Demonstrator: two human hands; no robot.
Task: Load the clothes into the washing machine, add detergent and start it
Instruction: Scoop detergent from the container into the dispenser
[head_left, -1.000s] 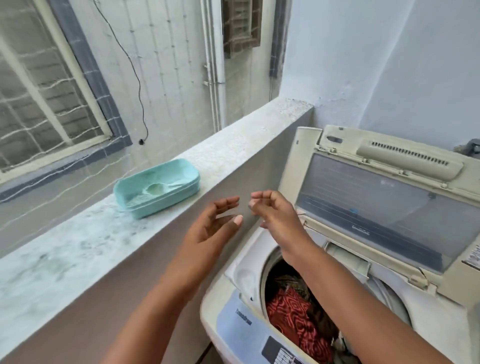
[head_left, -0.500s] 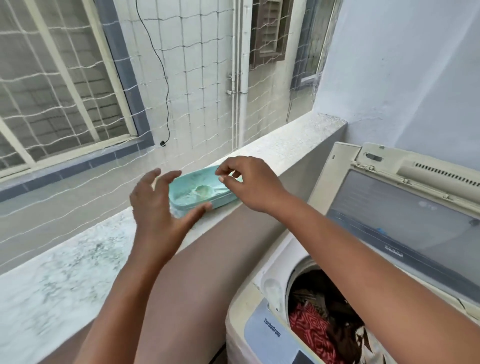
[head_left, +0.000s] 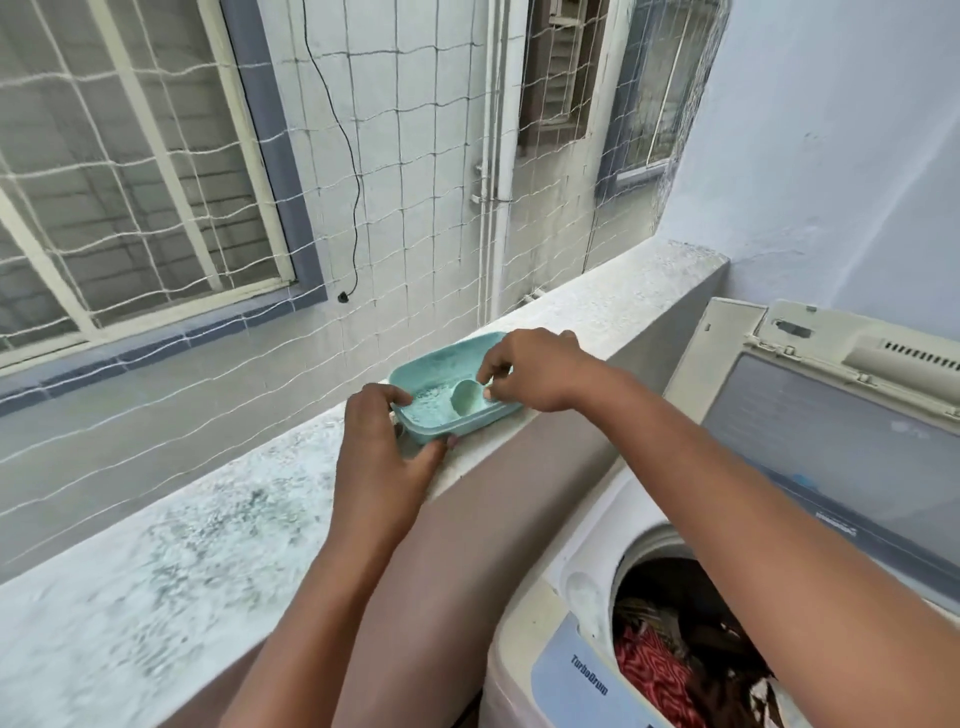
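Observation:
A teal detergent box (head_left: 441, 361) with white powder sits open on the stone ledge (head_left: 182, 561). A pale green scoop (head_left: 466, 397) lies in the powder. My left hand (head_left: 382, 457) grips the box's near left corner, thumb on the front wall. My right hand (head_left: 540, 371) reaches into the box and pinches the scoop's handle with thumb and forefinger. The top-load washing machine (head_left: 582, 675) stands at lower right, lid (head_left: 831, 441) raised, with red patterned and dark clothes (head_left: 675, 654) in its drum.
White safety netting (head_left: 405, 171) runs along the ledge's far side, in front of a tiled wall, a barred window and a drainpipe. A blue painted wall (head_left: 831, 156) rises behind the machine. The ledge's grey inner face drops between my forearms.
Both hands moved from above the drum over to the ledge. The left hand took hold of the box's corner and the right closed its fingers on the scoop. The view turned left.

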